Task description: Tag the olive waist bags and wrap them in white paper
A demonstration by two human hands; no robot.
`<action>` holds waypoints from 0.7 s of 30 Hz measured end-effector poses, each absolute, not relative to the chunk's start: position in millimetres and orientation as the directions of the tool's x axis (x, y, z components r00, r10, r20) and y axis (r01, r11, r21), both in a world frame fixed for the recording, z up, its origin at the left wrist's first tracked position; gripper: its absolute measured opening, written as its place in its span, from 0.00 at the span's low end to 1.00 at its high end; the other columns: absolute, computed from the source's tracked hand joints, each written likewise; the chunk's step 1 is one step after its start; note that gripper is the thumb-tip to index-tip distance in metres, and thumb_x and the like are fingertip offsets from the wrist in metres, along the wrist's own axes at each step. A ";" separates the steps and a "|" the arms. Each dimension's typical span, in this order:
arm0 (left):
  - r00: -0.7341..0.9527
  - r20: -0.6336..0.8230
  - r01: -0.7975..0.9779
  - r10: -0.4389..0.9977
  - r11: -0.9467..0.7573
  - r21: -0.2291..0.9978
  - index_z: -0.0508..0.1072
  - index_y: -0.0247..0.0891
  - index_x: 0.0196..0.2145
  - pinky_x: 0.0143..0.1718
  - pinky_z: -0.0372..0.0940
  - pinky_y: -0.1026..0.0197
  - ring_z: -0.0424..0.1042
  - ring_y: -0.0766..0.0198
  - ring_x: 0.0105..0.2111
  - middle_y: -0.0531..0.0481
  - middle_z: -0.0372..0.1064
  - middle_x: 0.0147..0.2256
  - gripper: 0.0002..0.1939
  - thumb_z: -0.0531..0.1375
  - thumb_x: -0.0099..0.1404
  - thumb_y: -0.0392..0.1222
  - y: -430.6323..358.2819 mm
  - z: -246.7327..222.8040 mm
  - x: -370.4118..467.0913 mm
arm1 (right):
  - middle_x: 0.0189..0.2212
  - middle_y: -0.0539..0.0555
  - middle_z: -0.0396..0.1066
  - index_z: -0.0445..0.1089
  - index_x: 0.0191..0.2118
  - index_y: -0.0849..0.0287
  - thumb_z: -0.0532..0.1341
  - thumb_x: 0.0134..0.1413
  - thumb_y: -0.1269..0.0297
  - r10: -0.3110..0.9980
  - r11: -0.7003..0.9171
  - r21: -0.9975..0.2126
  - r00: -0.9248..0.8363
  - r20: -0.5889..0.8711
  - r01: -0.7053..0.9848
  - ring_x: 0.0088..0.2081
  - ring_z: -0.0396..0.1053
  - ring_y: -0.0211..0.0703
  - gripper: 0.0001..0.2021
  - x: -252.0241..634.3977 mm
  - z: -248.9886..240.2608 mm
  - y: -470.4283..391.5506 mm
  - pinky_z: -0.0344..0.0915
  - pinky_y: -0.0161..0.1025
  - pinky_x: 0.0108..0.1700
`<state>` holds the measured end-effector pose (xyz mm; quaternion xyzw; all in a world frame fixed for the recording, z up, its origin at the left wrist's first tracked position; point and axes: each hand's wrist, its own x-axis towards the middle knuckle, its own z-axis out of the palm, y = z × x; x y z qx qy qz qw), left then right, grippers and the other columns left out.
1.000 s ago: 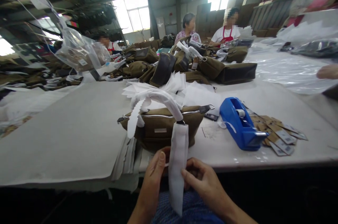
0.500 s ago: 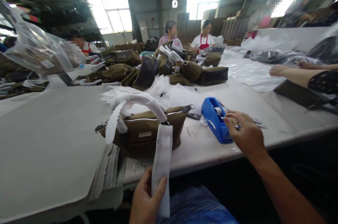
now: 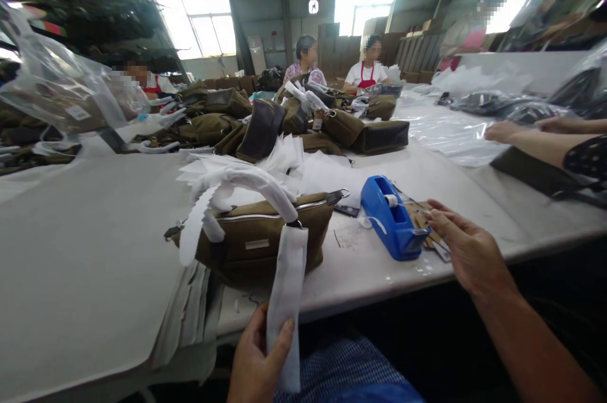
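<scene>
An olive-brown handbag [image 3: 246, 251] stands on the table edge, its silver zip on top and its arched handle [image 3: 258, 181] wrapped in white material. From a ring at the handle's right end hangs a flat white-wrapped strap [image 3: 287, 276]. My left hand [image 3: 263, 346] grips the lower part of this strap, thumb in front. On the right is a blue tape dispenser [image 3: 391, 219] with a roll in it. My right hand [image 3: 467, 245] is just right of the dispenser, its thumb and fingertips pinched together; what they hold is too unclear to make out.
Brown cards [image 3: 427, 226] lie behind the dispenser. White sheets [image 3: 325, 178] and a heap of olive bags [image 3: 294, 118] are farther back. At left sits a clear plastic bag [image 3: 71, 93]. A co-worker's arm [image 3: 535, 137] reaches in from the right; other people sit beyond.
My right hand has drawn back from the dispenser's front end, to the right. The left hand still grips the strap, and the handbag has barely shifted in view.
</scene>
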<state>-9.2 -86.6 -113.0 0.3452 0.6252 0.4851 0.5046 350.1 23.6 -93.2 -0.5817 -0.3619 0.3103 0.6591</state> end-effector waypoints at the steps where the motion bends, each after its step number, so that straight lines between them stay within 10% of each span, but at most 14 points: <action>1: -0.256 -0.300 -0.067 0.919 0.293 0.954 0.74 0.36 0.49 0.48 0.71 0.57 0.78 0.48 0.45 0.43 0.80 0.43 0.31 0.70 0.54 0.59 -86.0 -114.4 -9.2 | 0.50 0.55 0.77 0.81 0.38 0.57 0.75 0.44 0.52 0.820 0.130 -0.991 0.563 0.097 -0.019 0.46 0.77 0.44 0.17 348.9 -92.2 16.8 0.75 0.33 0.47; 15: -0.255 -0.332 -0.077 0.908 0.323 0.943 0.74 0.34 0.49 0.46 0.72 0.57 0.78 0.46 0.47 0.40 0.80 0.44 0.32 0.71 0.53 0.57 -81.8 -112.5 -7.7 | 0.31 0.55 0.79 0.80 0.37 0.61 0.73 0.41 0.42 0.750 -0.214 -0.967 0.657 -0.074 0.135 0.28 0.72 0.40 0.26 356.4 -166.2 -37.6 0.71 0.35 0.33; 21: -0.197 -0.328 -0.081 0.924 0.318 0.945 0.73 0.34 0.52 0.46 0.72 0.56 0.78 0.46 0.48 0.40 0.79 0.46 0.31 0.70 0.56 0.56 -82.4 -116.5 -8.9 | 0.24 0.51 0.75 0.79 0.33 0.58 0.67 0.56 0.49 0.983 0.018 -0.930 0.164 0.084 0.368 0.28 0.73 0.40 0.15 287.0 -107.5 -63.4 0.70 0.33 0.36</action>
